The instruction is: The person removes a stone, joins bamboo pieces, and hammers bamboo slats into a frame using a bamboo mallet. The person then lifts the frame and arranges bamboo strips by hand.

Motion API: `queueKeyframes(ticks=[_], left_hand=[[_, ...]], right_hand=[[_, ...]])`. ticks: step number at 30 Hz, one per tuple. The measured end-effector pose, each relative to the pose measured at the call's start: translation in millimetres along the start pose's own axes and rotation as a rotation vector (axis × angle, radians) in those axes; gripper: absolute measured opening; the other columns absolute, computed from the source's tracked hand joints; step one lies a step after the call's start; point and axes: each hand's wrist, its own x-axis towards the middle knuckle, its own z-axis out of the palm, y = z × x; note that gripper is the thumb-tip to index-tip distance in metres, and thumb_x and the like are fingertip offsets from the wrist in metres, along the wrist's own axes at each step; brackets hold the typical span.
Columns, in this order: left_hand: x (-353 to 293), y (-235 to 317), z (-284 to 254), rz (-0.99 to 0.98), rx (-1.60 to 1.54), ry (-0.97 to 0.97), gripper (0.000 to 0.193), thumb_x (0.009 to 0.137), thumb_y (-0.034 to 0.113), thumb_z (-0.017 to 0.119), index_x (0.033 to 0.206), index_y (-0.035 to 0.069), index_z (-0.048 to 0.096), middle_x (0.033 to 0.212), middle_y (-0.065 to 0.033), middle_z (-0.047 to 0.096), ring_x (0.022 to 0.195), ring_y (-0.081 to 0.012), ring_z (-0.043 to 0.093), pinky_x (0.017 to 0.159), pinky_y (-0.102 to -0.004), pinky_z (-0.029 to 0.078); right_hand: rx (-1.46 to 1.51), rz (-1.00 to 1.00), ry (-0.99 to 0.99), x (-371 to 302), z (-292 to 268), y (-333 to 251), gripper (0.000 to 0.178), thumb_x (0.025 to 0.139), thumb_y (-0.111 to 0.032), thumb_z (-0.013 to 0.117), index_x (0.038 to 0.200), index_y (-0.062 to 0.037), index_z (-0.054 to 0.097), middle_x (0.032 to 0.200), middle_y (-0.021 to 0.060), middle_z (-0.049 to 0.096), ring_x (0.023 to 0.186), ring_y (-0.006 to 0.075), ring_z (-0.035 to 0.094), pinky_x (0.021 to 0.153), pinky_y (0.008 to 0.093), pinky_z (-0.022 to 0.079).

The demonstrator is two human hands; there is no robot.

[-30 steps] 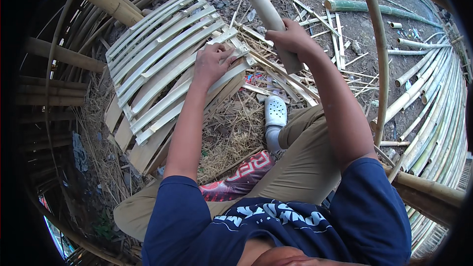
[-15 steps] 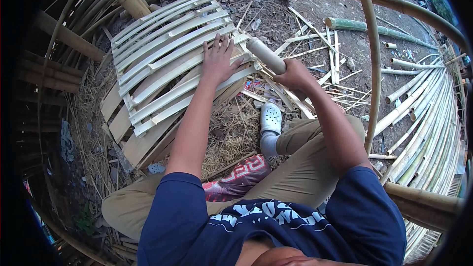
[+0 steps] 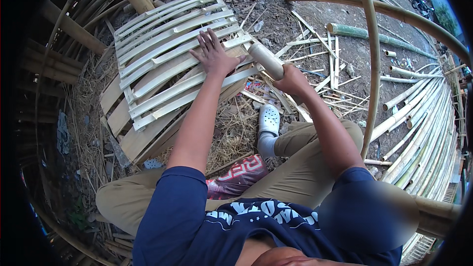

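Left grip point(image 3: 218, 60) wide, on slats point(image 3: 170, 55); right grip point(image 3: 291, 81), beside it, holds club point(image 3: 265, 59); strikes should land clear of left.

right sleeve point(image 3: 367, 216) blurred, cylinder point(image 3: 266, 61) partly hidden

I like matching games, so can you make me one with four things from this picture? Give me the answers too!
1. left hand
2. right hand
3. clog
4. thick straight pole, upper right

A. white, with holes
B. gripping a pale cylinder
C. greenish, lying on the ground
D. fingers spread, over the slatted panel

Pairs: 1-D, 2-B, 3-A, 4-C
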Motion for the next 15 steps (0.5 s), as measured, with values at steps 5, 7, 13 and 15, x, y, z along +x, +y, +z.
queueKeyframes(ticks=[5,7,13,15], left_hand=[[2.9,-3.9,4.7,-0.013,-0.003,-0.053,0.144,0.07,0.079,0.07,0.162,0.004,-0.01,0.172,-0.017,-0.002,0.159,-0.0308,-0.007,0.121,-0.0685,-0.001],[6.2,-3.8,5.1,-0.008,0.006,-0.072,0.143,0.071,0.079,0.07,0.162,0.003,-0.011,0.172,-0.0173,-0.002,0.159,-0.031,-0.007,0.12,-0.0692,-0.003],[11.6,-2.2,10.0,0.027,-0.057,-0.089,0.134,0.078,0.068,0.071,0.161,0.002,-0.011,0.172,-0.0166,-0.003,0.158,-0.0315,-0.012,0.117,-0.0722,-0.009],[12.2,-5.7,15.4,0.058,-0.095,-0.09,0.134,0.078,0.065,0.072,0.161,0.001,-0.011,0.172,-0.0167,-0.003,0.158,-0.0311,-0.012,0.116,-0.0728,-0.011]], right_hand=[[0.62,-0.053,0.496,-25.0,-28.3,-32.4,0.049,0.075,-0.03,0.076,0.111,0.0021,0.066,0.096,0.0231,0.073,0.093,0.0395,0.071,0.087,0.0468,0.055],[0.812,-0.051,0.558,-22.5,-19.3,-25.3,0.047,0.077,-0.029,0.075,0.111,0.0026,0.065,0.098,0.0241,0.073,0.094,0.0406,0.071,0.088,0.0473,0.055],[0.164,0.054,0.219,-20.2,-5.1,-12.4,0.052,0.075,-0.028,0.076,0.114,0.0031,0.063,0.103,0.0272,0.072,0.1,0.0424,0.07,0.09,0.0483,0.054],[0.192,0.028,0.245,-21.9,-0.3,-13.6,0.052,0.074,-0.028,0.076,0.114,0.003,0.064,0.103,0.0273,0.071,0.1,0.0421,0.07,0.09,0.0476,0.055]])
